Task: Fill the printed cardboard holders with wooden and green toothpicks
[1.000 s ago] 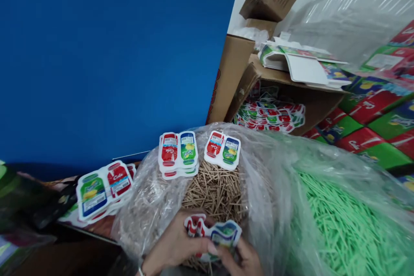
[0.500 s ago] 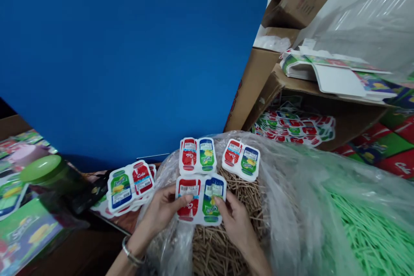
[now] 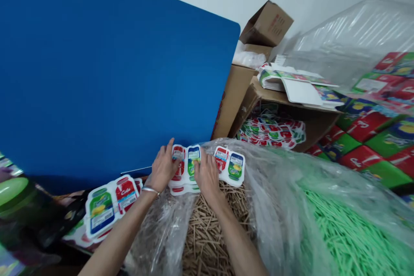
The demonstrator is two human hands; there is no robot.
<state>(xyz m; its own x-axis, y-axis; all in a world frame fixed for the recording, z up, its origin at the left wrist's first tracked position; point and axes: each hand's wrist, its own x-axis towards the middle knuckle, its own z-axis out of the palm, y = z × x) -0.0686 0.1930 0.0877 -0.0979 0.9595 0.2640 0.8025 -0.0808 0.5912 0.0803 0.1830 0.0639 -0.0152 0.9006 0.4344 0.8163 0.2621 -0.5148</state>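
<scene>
A die-cut card (image 3: 184, 168) printed with a red Cola can and a green-and-blue lemon soda can lies on another such card (image 3: 181, 189), whose lower edge shows beneath it. My left hand (image 3: 162, 168) grips the upper card's left side, thumb over its face. On the opposite side my right hand (image 3: 207, 174) holds the card, covering part of the lemon can. Just right of my right hand, a single matching card (image 3: 235, 168) rests on brown paper sticks (image 3: 207, 241). More of these cards (image 3: 111, 205) are piled at the left.
Clear plastic bagging (image 3: 271, 194) surrounds the brown sticks; green paper sticks (image 3: 343, 228) fill the right side. A blue panel (image 3: 123, 77) stands behind. An open carton (image 3: 318, 131) contains many cards. Printed boxes (image 3: 371, 138) are stacked at the right, and a green-lidded jar (image 3: 13, 192) stands left.
Both hands have carried the held card away from me onto the card behind it. The camera view has also shifted, with the surroundings sliding left.
</scene>
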